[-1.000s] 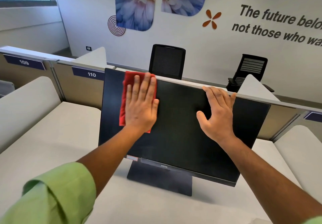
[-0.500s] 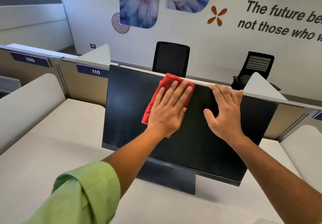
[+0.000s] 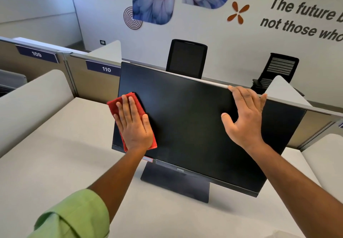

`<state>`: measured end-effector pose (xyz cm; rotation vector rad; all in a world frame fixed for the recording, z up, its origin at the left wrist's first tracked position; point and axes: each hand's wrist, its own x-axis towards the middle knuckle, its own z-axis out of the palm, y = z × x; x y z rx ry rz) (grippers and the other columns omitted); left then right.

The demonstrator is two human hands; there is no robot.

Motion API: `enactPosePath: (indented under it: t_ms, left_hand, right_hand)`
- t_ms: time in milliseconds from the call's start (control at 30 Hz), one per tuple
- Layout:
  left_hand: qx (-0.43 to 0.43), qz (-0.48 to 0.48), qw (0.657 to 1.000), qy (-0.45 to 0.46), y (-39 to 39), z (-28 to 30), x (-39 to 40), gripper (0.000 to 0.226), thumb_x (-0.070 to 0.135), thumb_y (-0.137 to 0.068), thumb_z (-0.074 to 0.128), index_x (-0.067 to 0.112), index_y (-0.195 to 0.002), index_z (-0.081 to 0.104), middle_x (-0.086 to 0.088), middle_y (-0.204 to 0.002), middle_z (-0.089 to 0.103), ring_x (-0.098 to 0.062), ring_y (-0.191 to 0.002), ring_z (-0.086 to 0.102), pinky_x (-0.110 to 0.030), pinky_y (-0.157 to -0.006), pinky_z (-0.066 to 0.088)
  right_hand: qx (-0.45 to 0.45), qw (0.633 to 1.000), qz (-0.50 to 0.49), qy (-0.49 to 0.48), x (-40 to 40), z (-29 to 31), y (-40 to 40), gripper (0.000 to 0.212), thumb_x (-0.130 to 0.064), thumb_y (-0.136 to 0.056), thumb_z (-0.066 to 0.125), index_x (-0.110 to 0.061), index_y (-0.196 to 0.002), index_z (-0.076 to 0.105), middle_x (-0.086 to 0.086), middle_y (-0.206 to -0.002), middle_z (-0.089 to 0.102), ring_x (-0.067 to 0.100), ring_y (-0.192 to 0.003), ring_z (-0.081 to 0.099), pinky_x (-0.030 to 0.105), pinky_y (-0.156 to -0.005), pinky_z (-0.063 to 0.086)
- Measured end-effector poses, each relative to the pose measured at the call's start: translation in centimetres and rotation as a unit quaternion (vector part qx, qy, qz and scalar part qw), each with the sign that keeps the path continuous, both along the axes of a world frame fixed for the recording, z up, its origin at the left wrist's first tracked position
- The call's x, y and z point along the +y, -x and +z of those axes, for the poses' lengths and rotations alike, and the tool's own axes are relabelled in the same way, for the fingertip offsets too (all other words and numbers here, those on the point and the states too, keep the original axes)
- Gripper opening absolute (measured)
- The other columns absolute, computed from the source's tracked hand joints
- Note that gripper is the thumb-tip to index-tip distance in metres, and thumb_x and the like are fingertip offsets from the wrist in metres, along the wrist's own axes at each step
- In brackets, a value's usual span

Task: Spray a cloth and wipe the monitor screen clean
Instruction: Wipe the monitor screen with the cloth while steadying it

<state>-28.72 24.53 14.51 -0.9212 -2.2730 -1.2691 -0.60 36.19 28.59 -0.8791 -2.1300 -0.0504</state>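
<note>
Pressing red cloth [image 3: 128, 108] flat on monitor [image 3: 189, 122] lower-left w/ left hand [image 3: 134, 126], right hand [image 3: 245, 119] fingers spread, gripping top edge.

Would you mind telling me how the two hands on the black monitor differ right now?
The left hand lies flat on the folded red cloth at the black monitor screen's lower left; the right hand is bare. The right hand's fingers reach the top edge; the left sits lower. Both press open-palmed against the screen.
</note>
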Motion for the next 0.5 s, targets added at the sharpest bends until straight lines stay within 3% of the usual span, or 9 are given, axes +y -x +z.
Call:
enactPosePath:
  t_ms: [233, 500]
  left_hand:
    - [-0.152, 0.053, 0.987, -0.011, -1.6, -4.4, -2.1, 0.066, 0.048, -0.109, 0.023, 0.026, -0.164, -0.006, 0.001, -0.173, -0.001, -0.027, -0.16, 0.0, -0.052, -0.128, 0.011]
    - [-0.262, 0.065, 0.963, 0.018, -3.3, -5.4, -3.0, 0.069, 0.045, -0.107, 0.022, 0.012, -0.164, 0.0, -0.008, -0.173, 0.003, -0.034, -0.159, 0.006, -0.047, -0.126, 0.009]
  right_hand:
    - [0.005, 1.0, -0.004, -0.008, -0.2, -0.1, 0.1, 0.068, -0.033, -0.086, 0.062, -0.015, -0.151, 0.056, 0.007, -0.15, 0.057, 0.032, -0.148, 0.042, 0.058, -0.133, 0.001]
    - [0.003, 1.0, -0.011, -0.014, -0.2, -0.2, 0.2, 0.068, -0.037, -0.087, 0.059, -0.017, -0.151, 0.055, 0.006, -0.15, 0.057, 0.031, -0.148, 0.041, 0.054, -0.134, -0.002]
